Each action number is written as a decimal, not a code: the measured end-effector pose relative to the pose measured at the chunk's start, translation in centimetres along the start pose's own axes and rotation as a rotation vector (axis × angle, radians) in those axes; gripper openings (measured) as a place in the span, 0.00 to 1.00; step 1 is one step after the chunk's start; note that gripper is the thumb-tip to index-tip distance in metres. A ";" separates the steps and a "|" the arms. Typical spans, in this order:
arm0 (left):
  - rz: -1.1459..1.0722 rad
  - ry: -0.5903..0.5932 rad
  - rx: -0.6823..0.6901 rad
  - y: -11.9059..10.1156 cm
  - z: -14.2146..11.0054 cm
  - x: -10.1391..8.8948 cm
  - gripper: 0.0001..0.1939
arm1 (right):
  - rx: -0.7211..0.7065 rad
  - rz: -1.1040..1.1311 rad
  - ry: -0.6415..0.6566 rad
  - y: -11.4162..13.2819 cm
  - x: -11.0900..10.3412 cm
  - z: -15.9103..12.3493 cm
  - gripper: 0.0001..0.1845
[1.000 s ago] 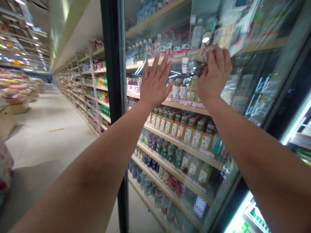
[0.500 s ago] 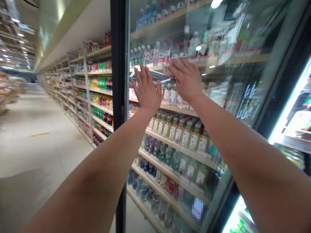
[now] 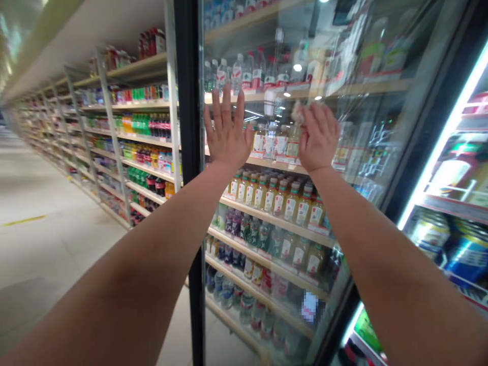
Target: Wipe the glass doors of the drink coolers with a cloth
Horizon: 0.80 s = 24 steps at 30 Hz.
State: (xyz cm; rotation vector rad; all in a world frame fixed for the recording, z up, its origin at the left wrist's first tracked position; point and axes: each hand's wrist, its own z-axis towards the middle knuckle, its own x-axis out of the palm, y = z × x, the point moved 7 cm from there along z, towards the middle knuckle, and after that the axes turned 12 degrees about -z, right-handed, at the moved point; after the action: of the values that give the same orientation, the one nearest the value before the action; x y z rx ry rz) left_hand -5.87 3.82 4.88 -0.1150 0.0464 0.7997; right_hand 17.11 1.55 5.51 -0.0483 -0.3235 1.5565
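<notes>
My left hand [image 3: 226, 133] is pressed flat against the glass cooler door [image 3: 354, 66], its fingers spread and holding nothing. My right hand [image 3: 318, 137] is on the same pane, its fingertips pinching a small crumpled pale wad [image 3: 298, 114] of cloth or paper. Behind the glass stand rows of juice bottles [image 3: 274, 201] on wooden shelves. The black door frame [image 3: 189, 152] runs just left of my left hand.
Open shelving [image 3: 114, 137] stocked with bottled drinks lines the aisle to the left, above a pale tiled floor [image 3: 49, 244]. A brightly lit cooler section [image 3: 446, 229] with packaged goods stands at the right. A pixelated patch [image 3: 309, 307] shows low on the door.
The view has swung right, shifting the aisle left. My right hand and the wad sit lower on the glass than one second ago. My left hand remains flat on the door.
</notes>
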 end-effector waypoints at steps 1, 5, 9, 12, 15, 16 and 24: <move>-0.005 0.011 0.008 0.0 0.1 0.2 0.40 | 0.178 -0.011 -0.075 -1.7 0.1 -0.2 0.29; -0.056 0.037 0.019 0.6 0.3 0.8 0.40 | 0.281 -0.047 -0.099 -2.2 -0.2 -0.6 0.31; -0.164 0.029 0.048 0.7 0.2 0.9 0.38 | -0.266 -0.022 0.188 3.2 0.0 -0.7 0.30; -0.232 0.020 0.060 0.5 0.1 0.8 0.39 | 0.011 -0.044 0.120 0.8 0.4 -0.6 0.30; -0.247 0.043 0.037 0.6 0.1 0.9 0.38 | 0.329 -0.118 -0.050 -2.3 0.3 -1.3 0.33; -0.252 0.052 0.028 0.6 0.2 0.9 0.37 | 0.301 -0.131 -0.054 -2.1 0.2 -1.4 0.33; -0.290 0.056 0.053 0.4 0.2 1.1 0.41 | -0.291 0.016 0.284 4.2 0.6 -0.3 0.31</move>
State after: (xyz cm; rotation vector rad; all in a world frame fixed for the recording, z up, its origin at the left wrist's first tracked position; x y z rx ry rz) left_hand -5.33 4.91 4.97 -0.0914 0.1013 0.5048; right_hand 13.07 2.25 4.35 -0.4949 -0.3218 1.4852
